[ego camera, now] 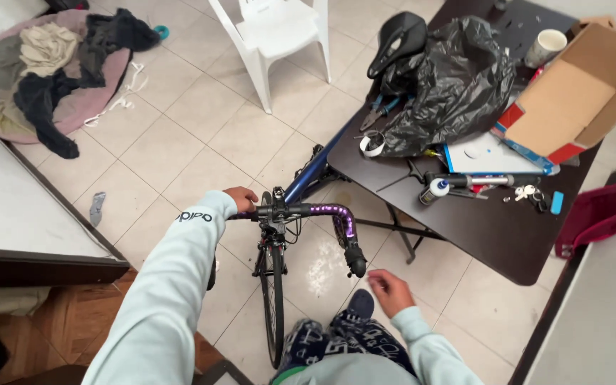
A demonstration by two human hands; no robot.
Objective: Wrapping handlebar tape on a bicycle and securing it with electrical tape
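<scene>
I stand over a bicycle (274, 285) on a pale tiled floor (180, 135), my left hand (240, 199) closed around the left end of its drop handlebar (301, 211), my right hand (389, 291) loose and half-open in the air just beside the right drop, holding nothing. The bike sits directly below me, front wheel (273, 306) pointing back toward my feet, its dark blue frame (308, 178) running away under the edge of the dark surface (486, 235). As far as I can judge, the work on the bars is partly done: glossy purple tape (336, 212) wraps the right side from the stem round the bend to the brake lever, while the left side under my grip looks bare and dark, so that half appears left to do. On the surface lie a crinkled black plastic bag (458, 78) with a smooth black saddle (397, 39) resting against it, blue-handled pliers (378, 110), a small roll of white tape (372, 145), a small white-capped bottle (434, 190), a slim tube-shaped pump (479, 180), a paper cup (547, 46) and an open cardboard box (579, 93). A white moulded plastic chair (276, 36) stands beyond, and crumpled clothes (58, 64) are heaped on a round pink cushion at the far left.
</scene>
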